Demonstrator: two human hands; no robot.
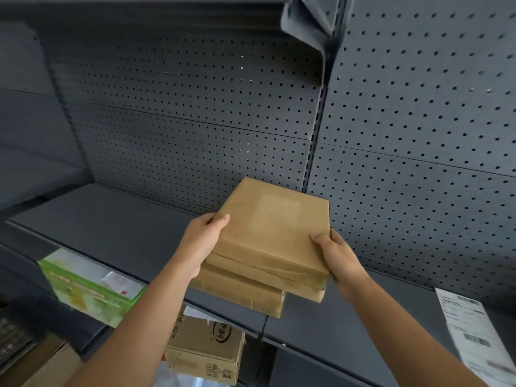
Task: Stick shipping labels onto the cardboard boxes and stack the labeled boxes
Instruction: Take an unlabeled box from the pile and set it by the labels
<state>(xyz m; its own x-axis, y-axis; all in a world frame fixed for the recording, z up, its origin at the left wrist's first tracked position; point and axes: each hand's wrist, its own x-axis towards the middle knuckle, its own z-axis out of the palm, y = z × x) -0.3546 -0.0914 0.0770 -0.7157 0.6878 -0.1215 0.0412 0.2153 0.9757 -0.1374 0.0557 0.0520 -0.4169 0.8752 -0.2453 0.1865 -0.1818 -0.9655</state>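
A stack of three flat brown cardboard boxes (268,233) sits tilted over the front edge of a dark grey shelf (117,227). My left hand (201,241) grips the stack's left side, thumb on the top box. My right hand (335,255) grips the near right corner, thumb on top. The top box shows a faint pale rectangle on its face. The lowest box (245,297) juts out toward me below the other two. A strip of white shipping labels (472,328) lies on the shelf at the far right.
A green printed box (89,286) stands at the shelf's left front edge. Below the shelf sits a larger printed brown carton (206,350). Perforated grey back panels (195,113) rise behind, with an upright post (318,129) between two shelf bays.
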